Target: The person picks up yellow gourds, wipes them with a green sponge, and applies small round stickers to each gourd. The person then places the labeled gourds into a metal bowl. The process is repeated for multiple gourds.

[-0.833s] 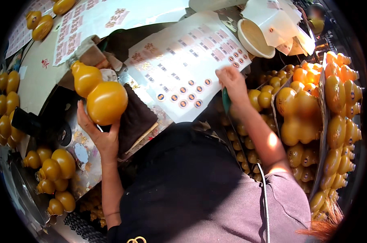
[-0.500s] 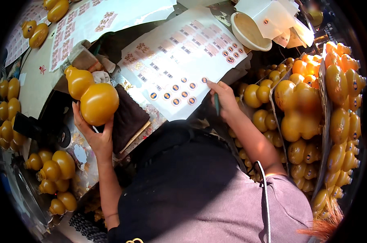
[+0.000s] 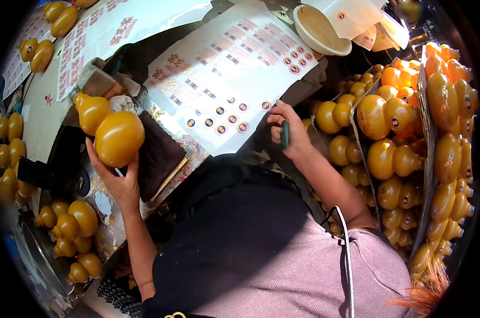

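Note:
My left hand cups a glossy yellow-brown gourd-shaped bottle from below, thumb and fingers spread around its larger bulb. The smaller bulb points up and left. My right hand is closed around a dark green tool handle; the tool's working end cannot be made out. Its fingertips are beside a round blue-and-orange label near the right edge of a white label sheet. Several more round labels are grouped on the sheet's lower part, with rows of printed labels above.
A folded dark cloth lies right of the held bottle. A white bowl stands at the far right. Gourd bottles are stacked at my right, with cardboard dividers between them. More bottles stand at my left.
The view has shifted slightly. The round label by my right fingertips has slid toward the sheet's right edge, away from the others. My right fingers have curled in; my left hand still holds the bottle.

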A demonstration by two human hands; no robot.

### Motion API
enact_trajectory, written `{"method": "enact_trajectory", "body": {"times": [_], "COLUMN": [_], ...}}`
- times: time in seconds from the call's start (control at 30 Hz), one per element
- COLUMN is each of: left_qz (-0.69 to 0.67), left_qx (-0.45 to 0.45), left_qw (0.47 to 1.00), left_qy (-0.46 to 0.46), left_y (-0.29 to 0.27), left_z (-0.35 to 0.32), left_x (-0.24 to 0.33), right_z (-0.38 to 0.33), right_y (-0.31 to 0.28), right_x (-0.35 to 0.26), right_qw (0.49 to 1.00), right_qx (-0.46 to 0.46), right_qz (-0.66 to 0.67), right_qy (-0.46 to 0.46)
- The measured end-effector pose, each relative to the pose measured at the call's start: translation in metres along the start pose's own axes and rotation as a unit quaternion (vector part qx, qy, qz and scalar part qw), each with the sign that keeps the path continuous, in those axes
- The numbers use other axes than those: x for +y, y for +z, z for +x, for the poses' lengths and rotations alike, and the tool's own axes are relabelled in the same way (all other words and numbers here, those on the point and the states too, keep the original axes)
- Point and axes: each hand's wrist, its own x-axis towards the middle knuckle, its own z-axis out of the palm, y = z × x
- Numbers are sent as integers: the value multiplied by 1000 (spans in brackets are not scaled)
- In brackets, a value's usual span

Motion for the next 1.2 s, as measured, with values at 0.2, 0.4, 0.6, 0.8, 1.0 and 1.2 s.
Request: {"method": "enact_trajectory", "body": {"times": [0.2,0.4,0.6,0.8,1.0,1.2], "left_qz": [62,134,119,84,-277,-353], "left_qx": [5,-23,-14,-31,-17,-8], "left_qw": [998,990,992,995,957,913], "left_qy": [11,46,50,49,-86,-203], "left_y": [-4,-15,-11,-13,-28,-36], "left_z": [-1,6,9,9,18,65], "left_x": [-7,10,8,4,6,13], "right_z": [10,29,23,4,-9,-8], "right_y": [16,-26,80,213,315,354], "right_x": [19,-1,-59,-77,-73,-56], "right_qw": [998,955,876,707,508,443], "right_qx": [27,97,-86,-377,-600,-624], "right_qz": [-21,-88,-308,-479,-502,-545], "right_qy": [-57,-267,-361,-360,-361,-343]}}
